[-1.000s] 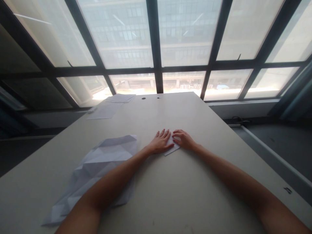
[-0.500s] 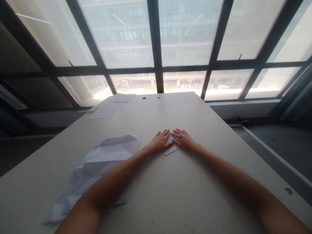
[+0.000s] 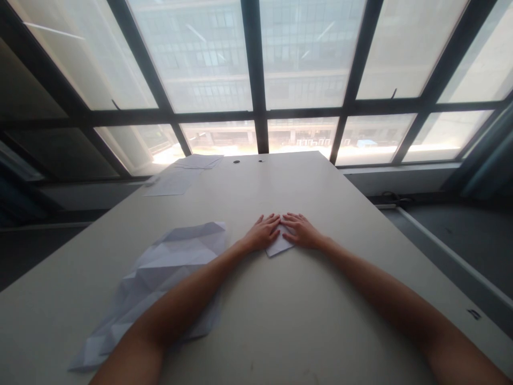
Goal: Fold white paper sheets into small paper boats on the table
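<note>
Tall windows (image 3: 304,53) behind pale desk (image 3: 320,299). Your left hand (image 3: 262,235) and right hand (image 3: 303,232) lie flat side by side mid-desk, fingers (image 3: 267,221) stretched out, slightly apart, pressing small folded paper (image 3: 278,247). Large creased sheet (image 3: 168,267) lies left, partly under your forearm; loose papers (image 3: 188,168) at far corner.

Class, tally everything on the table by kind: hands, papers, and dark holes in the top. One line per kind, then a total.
Hands: 2, left hand, right hand
Small folded paper: 1
Large creased sheet: 1
Far flat paper lots: 2
Dark holes: 2
Total: 8
</note>
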Motion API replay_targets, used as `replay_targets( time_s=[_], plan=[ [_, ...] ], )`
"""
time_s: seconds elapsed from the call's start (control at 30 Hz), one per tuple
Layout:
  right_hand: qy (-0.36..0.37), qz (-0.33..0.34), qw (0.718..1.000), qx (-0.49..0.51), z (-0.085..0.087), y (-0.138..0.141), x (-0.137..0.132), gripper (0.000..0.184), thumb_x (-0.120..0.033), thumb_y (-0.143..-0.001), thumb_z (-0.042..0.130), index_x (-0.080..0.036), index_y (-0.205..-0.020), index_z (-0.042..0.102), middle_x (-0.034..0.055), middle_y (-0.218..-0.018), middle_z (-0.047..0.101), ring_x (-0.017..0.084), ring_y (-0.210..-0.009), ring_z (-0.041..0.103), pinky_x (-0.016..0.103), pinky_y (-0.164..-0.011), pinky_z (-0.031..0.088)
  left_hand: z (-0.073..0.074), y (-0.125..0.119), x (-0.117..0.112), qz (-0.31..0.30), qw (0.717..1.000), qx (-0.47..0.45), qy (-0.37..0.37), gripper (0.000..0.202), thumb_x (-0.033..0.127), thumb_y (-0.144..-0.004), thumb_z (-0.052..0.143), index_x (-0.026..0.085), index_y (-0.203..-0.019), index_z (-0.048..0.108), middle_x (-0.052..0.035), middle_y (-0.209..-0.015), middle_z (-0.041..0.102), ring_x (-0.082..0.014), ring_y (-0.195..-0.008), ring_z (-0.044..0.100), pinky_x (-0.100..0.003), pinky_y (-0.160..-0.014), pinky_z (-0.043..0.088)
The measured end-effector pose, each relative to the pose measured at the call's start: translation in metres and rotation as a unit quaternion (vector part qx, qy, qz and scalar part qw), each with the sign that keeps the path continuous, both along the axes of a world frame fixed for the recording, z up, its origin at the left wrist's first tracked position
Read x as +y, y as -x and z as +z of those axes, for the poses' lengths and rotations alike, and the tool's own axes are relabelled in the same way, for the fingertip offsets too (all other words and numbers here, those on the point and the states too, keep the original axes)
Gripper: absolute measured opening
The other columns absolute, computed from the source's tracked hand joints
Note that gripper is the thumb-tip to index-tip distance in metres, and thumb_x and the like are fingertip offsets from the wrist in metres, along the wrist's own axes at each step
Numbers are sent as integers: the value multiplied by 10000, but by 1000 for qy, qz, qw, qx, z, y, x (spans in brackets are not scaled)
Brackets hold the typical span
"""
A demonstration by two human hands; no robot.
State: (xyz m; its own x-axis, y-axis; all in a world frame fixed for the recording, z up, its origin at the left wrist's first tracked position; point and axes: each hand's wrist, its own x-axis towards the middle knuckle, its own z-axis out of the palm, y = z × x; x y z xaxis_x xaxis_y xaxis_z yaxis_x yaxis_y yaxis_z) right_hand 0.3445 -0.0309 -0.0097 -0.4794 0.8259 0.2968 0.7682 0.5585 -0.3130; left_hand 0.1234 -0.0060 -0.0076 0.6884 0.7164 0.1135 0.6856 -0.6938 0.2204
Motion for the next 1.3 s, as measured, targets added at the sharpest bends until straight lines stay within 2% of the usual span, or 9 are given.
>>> replay_targets(
  time_s=[0.13, 0.27, 0.43, 0.6, 0.7, 0.8, 0.93, 1.13, 1.3],
  plan=[
    [18, 67, 998, -4, 8, 1, -7, 519, -350, -934, 575, -282, -1444, 507, 95, -1551, 417, 281, -1463, 329, 573, -1170, 243, 0, -2, -2, 35, 999, 18, -15, 553, 386, -1015, 323, 223, -1543, 328, -67, -1609, 318, -249, -1520, 175, -554, -1225, 59],
    [17, 108, 993, 46, 6, 1, -4, 365, -248, -901, 607, -299, -1258, 668, 85, -1436, 562, 242, -1387, 459, 546, -1157, 274, 0, -4, -3, 70, 997, 26, -2, 596, 494, -1018, 287, 209, -1541, 324, -93, -1619, 288, -280, -1520, 171, -592, -1206, 107],
    [-8, 102, 986, 129, 3, 1, 1, 182, -205, -855, 659, -268, -988, 765, 66, -1108, 757, 212, -1110, 680, 451, -1102, 384, 4, -2, -5, 39, 999, 23, 2, 654, 573, -1005, 280, 204, -1543, 313, -101, -1621, 282, -269, -1512, 203, -543, -1214, 144],
    [-20, 115, 980, 159, 5, 1, -2, 150, -165, -862, 630, -219, -899, 765, 65, -945, 761, 193, -922, 700, 323, -887, 524, 7, 0, -7, 9, 1000, 22, -2, 701, 609, -974, 363, 217, -1552, 303, -95, -1621, 283, -279, -1509, 210, -530, -1220, 122],
    [-42, 128, 982, 131, 4, 3, -3, 195, -131, -824, 652, -225, -959, 758, 82, -1048, 731, 208, -1036, 663, 353, -944, 506, 7, 0, -8, -9, 1000, 16, 2, 716, 637, -968, 369, 239, -1558, 291, -91, -1624, 274, -274, -1512, 202, -529, -1221, 106],
    [-53, 130, 987, 74, 4, 3, -4, 335, -152, -835, 647, -251, -1148, 716, 101, -1288, 652, 240, -1237, 572, 427, -1071, 427, 6, 1, -7, -22, 1000, 5, 8, 741, 645, -960, 396, 244, -1568, 262, -98, -1624, 272, -257, -1511, 211, -498, -1229, 97],
    [-17, 145, 989, 11, 8, 3, -6, 509, -200, -923, 534, -261, -1429, 522, 99, -1532, 450, 236, -1426, 392, 478, -1179, 290, 3, 1, -4, -17, 1000, -13, 13, 804, 624, -954, 438, 180, -1582, 204, -139, -1611, 294, -251, -1499, 251, -448, -1232, 138],
    [36, 90, 994, -42, 12, 5, -10, 562, -340, -1007, 405, -260, -1556, 307, 84, -1604, 317, 243, -1494, 259, 561, -1203, 170, 1, 0, -5, -14, 1000, -8, 7, 740, 583, -985, 401, 180, -1577, 213, -127, -1618, 278, -227, -1506, 233, -438, -1233, 132],
    [35, 63, 997, -37, 11, 7, -10, 550, -389, -1013, 409, -265, -1544, 333, 91, -1584, 361, 244, -1477, 302, 562, -1200, 163, 4, -1, -6, -6, 1000, 0, 8, 643, 498, -1015, 369, 197, -1569, 241, -106, -1617, 290, -203, -1505, 234, -424, -1236, 136]
  ],
)
